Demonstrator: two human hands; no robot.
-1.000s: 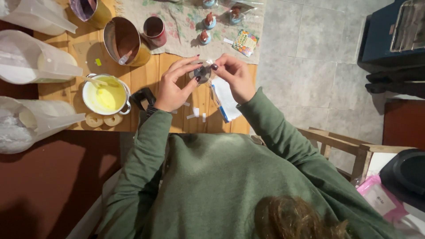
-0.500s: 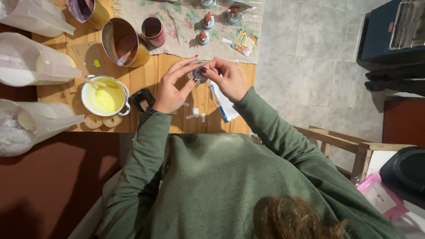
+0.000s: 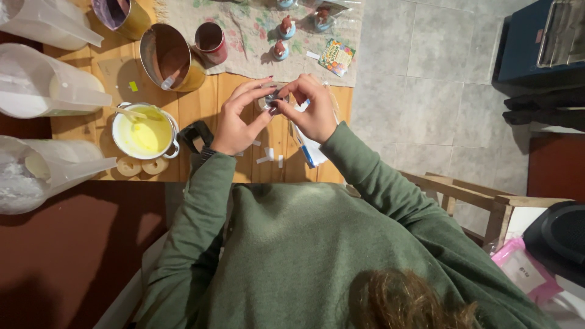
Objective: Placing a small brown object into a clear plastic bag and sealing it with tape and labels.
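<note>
Over the wooden table (image 3: 201, 103), my left hand (image 3: 237, 122) and my right hand (image 3: 312, 109) meet, both pinching a small round clear container (image 3: 272, 97) with something dark inside. The fingertips of both hands cover most of it. A white sheet with a blue edge (image 3: 309, 146) lies under my right hand. Small white paper scraps (image 3: 268, 156) lie on the wood below my hands.
A white pot of yellow liquid (image 3: 144, 131), a gold tin with a spoon (image 3: 168, 57), a red cup (image 3: 211, 40), clear plastic jugs (image 3: 42, 91), two small rings (image 3: 141, 166), and little figures on a floral cloth (image 3: 280, 30). Tiled floor and a wooden chair (image 3: 463, 195) to the right.
My right hand has shifted slightly left and down, curling its fingers more tightly over the small container. My left hand stays almost where it was.
</note>
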